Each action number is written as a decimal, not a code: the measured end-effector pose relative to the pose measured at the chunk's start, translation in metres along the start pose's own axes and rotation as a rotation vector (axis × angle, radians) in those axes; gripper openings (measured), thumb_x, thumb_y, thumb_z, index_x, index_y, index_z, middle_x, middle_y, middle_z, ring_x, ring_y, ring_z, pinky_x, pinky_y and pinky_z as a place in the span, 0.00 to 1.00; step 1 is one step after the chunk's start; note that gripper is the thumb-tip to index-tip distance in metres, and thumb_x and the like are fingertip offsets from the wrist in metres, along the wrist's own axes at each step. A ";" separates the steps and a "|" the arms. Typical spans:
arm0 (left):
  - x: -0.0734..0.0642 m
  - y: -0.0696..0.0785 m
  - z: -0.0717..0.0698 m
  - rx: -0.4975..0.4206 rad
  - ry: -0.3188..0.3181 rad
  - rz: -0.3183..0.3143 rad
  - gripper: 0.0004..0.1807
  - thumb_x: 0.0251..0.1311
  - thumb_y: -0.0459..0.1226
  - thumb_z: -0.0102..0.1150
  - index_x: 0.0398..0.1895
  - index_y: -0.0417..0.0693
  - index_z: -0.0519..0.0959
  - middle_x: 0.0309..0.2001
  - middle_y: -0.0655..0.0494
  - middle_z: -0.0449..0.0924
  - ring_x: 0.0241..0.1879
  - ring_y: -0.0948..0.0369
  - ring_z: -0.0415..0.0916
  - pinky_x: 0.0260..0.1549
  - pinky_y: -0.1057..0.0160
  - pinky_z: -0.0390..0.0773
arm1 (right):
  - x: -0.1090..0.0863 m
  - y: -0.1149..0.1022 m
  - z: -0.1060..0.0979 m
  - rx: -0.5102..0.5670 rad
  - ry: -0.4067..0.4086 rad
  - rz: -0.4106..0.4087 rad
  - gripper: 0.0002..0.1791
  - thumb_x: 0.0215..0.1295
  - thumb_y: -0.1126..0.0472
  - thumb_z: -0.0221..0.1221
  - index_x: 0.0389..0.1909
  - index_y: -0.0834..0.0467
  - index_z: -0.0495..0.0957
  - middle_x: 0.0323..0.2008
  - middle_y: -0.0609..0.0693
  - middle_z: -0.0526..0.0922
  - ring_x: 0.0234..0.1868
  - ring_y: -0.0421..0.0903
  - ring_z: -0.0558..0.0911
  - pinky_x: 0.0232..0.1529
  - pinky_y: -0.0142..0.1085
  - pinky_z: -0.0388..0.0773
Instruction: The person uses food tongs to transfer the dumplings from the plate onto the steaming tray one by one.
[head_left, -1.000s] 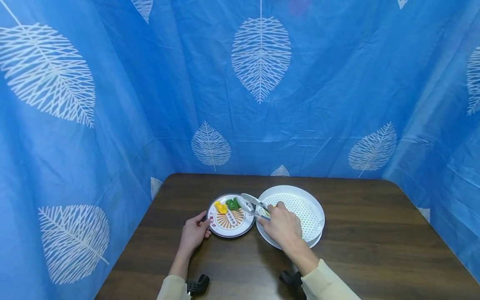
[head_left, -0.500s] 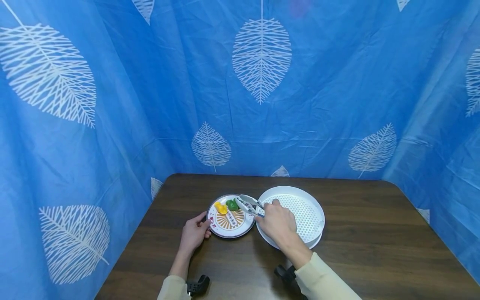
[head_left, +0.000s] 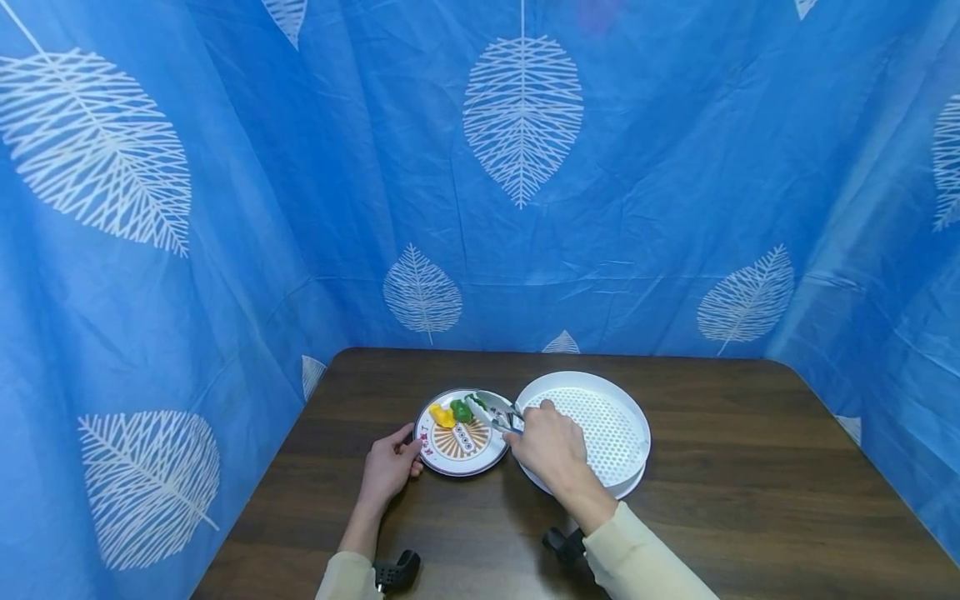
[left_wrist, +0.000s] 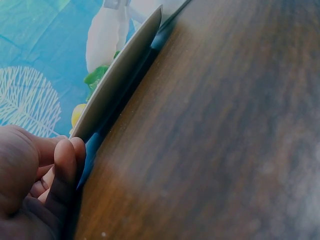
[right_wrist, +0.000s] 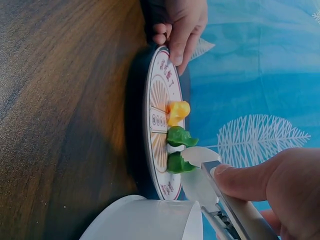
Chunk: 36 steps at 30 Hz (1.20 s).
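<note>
My left hand (head_left: 390, 467) pinches the left rim of a round white plate (head_left: 489, 454) with a dark edge and a printed sunburst. On the plate lie a yellow crumpled, dumpling-like piece (right_wrist: 178, 112) and two similar green ones, the nearer green piece (right_wrist: 181, 136) next to the yellow. My right hand (head_left: 551, 442) grips metal tongs (right_wrist: 232, 212) with broad white ends, thumb along one arm. The tips of the tongs reach over the plate's right side, right at the second green piece (right_wrist: 176, 164), partly covering it.
A round white basket (head_left: 637, 417) with a perforated bottom, seated in a white bowl, stands close to the plate's right side, under my right forearm. The brown wooden table (head_left: 750, 475) ends at a blue leaf-patterned curtain (head_left: 645, 208) behind and at both sides.
My right hand has moved left with the tongs, from over the basket's edge further across the plate to the green pieces. My left hand stays at the rim.
</note>
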<state>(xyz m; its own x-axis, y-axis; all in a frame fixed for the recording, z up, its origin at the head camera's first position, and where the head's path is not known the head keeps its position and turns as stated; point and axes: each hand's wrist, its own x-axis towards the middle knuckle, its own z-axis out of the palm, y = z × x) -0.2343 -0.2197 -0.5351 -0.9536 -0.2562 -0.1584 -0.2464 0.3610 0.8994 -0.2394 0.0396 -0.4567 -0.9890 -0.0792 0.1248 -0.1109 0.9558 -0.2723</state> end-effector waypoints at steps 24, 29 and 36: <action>0.000 -0.001 0.002 0.006 -0.002 0.004 0.28 0.73 0.39 0.59 0.73 0.42 0.71 0.28 0.52 0.76 0.23 0.63 0.81 0.24 0.68 0.84 | -0.012 0.019 -0.010 0.019 -0.010 0.001 0.26 0.63 0.37 0.66 0.51 0.53 0.86 0.32 0.52 0.75 0.25 0.53 0.76 0.25 0.49 0.75; -0.001 -0.002 0.001 0.001 -0.009 0.021 0.28 0.73 0.39 0.59 0.73 0.41 0.70 0.27 0.52 0.77 0.22 0.63 0.80 0.24 0.68 0.83 | -0.022 0.026 -0.018 0.046 0.029 -0.012 0.24 0.62 0.38 0.67 0.48 0.52 0.86 0.33 0.52 0.77 0.26 0.53 0.77 0.24 0.48 0.75; -0.001 -0.002 0.001 0.005 -0.003 0.023 0.28 0.73 0.39 0.59 0.73 0.42 0.71 0.28 0.52 0.76 0.22 0.63 0.80 0.24 0.68 0.83 | -0.036 0.034 -0.031 0.083 0.056 -0.021 0.28 0.62 0.38 0.67 0.55 0.52 0.86 0.37 0.53 0.80 0.28 0.53 0.79 0.28 0.50 0.76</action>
<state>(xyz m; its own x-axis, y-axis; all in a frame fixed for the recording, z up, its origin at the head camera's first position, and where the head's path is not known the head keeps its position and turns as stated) -0.2329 -0.2190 -0.5376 -0.9595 -0.2451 -0.1388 -0.2251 0.3712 0.9008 -0.2047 0.0842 -0.4407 -0.9796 -0.0805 0.1840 -0.1413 0.9273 -0.3467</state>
